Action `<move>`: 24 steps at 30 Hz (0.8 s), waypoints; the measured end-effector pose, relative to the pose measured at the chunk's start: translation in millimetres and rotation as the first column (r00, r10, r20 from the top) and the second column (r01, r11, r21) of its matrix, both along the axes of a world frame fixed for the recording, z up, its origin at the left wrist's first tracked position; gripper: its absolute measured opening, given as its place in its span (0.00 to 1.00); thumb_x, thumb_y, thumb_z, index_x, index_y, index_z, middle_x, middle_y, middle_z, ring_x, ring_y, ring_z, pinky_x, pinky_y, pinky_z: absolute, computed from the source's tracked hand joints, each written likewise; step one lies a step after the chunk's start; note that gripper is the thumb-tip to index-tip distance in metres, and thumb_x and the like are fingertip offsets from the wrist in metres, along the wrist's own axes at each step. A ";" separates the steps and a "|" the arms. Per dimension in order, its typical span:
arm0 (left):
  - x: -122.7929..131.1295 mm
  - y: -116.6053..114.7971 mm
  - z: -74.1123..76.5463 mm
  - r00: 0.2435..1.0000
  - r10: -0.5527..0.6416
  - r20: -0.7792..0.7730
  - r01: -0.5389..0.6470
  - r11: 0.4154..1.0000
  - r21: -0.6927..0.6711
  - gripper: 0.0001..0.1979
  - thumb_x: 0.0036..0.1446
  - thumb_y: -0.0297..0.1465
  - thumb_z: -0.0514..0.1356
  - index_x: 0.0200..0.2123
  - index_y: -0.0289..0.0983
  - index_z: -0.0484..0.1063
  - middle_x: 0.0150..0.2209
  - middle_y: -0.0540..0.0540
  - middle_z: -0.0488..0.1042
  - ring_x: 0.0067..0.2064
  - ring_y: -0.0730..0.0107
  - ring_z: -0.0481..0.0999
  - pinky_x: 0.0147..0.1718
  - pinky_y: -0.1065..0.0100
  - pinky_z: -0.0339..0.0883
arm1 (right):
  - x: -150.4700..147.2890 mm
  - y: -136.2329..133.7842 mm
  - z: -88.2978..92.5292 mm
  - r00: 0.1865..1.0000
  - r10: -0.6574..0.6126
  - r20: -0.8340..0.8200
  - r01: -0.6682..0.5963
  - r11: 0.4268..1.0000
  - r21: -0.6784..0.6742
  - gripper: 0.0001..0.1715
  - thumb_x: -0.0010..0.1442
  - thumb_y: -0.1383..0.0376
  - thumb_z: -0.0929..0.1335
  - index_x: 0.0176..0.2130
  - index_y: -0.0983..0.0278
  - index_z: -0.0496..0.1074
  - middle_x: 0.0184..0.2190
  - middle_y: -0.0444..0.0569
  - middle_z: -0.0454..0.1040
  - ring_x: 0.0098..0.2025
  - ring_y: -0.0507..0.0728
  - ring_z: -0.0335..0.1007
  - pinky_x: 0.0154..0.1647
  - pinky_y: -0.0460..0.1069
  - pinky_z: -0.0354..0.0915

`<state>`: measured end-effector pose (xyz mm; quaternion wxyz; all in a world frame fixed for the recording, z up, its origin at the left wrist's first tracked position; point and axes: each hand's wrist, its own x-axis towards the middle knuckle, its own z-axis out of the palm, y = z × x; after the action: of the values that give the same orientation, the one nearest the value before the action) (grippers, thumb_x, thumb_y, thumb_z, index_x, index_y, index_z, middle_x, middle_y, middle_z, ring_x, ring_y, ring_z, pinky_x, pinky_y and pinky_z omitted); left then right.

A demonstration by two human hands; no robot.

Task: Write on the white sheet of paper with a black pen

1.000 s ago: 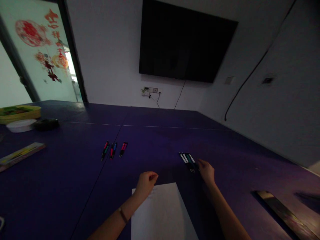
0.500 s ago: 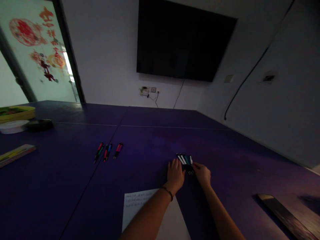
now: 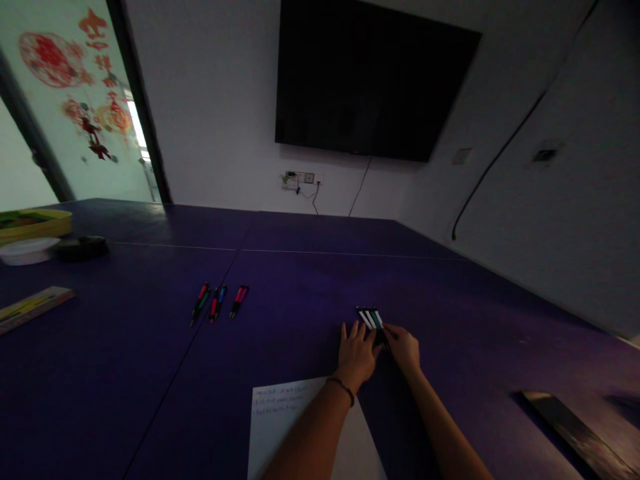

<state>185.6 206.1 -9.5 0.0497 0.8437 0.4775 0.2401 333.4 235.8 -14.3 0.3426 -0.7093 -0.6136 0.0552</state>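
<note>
Several pens with white and dark green barrels (image 3: 371, 319) lie side by side on the purple table (image 3: 290, 313). My left hand (image 3: 357, 355) lies flat on their lower part, fingers spread, hiding much of them. From the other side, my right hand (image 3: 404, 348) pinches the rightmost pen (image 3: 379, 319), which sits against the others. A dark band (image 3: 344, 387) circles my left wrist. Beneath my left forearm is a sheet of paper with handwriting (image 3: 280, 420), partly covered.
Further left lie pink, green and blue pens (image 3: 215, 305) in small groups. A long flat box (image 3: 35, 308), a white dish (image 3: 30, 251) and a yellow tray (image 3: 37, 227) are at the left edge. A dark flat object (image 3: 565, 427) is at the lower right.
My left hand has slid slightly right and down along the pens. The rightmost pen, held in my right hand, now sits closer against the row.
</note>
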 end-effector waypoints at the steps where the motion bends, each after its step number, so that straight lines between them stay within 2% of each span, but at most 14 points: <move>1: -0.1 -0.3 -0.3 1.000 -0.005 0.008 0.005 1.000 0.006 0.23 0.59 0.41 0.37 0.54 0.39 0.54 0.55 0.43 0.57 0.58 0.58 0.47 0.53 0.47 0.41 | -0.4 0.1 0.0 1.000 0.007 -0.004 -0.007 1.000 0.002 0.18 0.52 0.63 0.59 0.37 0.63 0.73 0.37 0.49 0.74 0.39 0.56 0.69 0.41 0.47 0.61; 10: -0.2 -1.5 1.8 1.000 -0.009 -0.015 0.009 1.000 0.027 0.24 0.59 0.41 0.37 0.53 0.36 0.55 0.56 0.42 0.56 0.58 0.61 0.45 0.54 0.49 0.42 | -3.1 0.4 0.8 0.999 0.041 -0.019 -0.040 0.999 0.015 0.18 0.51 0.61 0.60 0.36 0.66 0.73 0.36 0.51 0.74 0.38 0.56 0.69 0.40 0.47 0.61; 20: -1.6 -2.3 5.3 0.999 -0.034 -0.012 0.034 0.999 -0.011 0.26 0.58 0.44 0.35 0.55 0.39 0.53 0.58 0.45 0.52 0.59 0.56 0.43 0.52 0.42 0.39 | -4.6 0.0 -1.1 0.998 0.057 0.013 -0.057 0.998 0.020 0.17 0.51 0.61 0.60 0.36 0.65 0.73 0.37 0.52 0.74 0.37 0.55 0.69 0.39 0.46 0.61; 24: -2.4 -3.0 5.5 0.999 -0.018 -0.049 0.020 0.999 0.033 0.26 0.58 0.44 0.35 0.55 0.40 0.53 0.58 0.47 0.53 0.59 0.56 0.42 0.52 0.43 0.40 | -4.0 0.4 -3.0 0.997 0.077 0.022 -0.078 0.995 0.060 0.18 0.51 0.60 0.60 0.35 0.65 0.73 0.36 0.52 0.74 0.36 0.56 0.70 0.38 0.47 0.62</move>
<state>183.2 203.1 -4.0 0.0263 0.8546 0.4663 0.2269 329.4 236.2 -17.3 0.3555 -0.6748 -0.6453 0.0429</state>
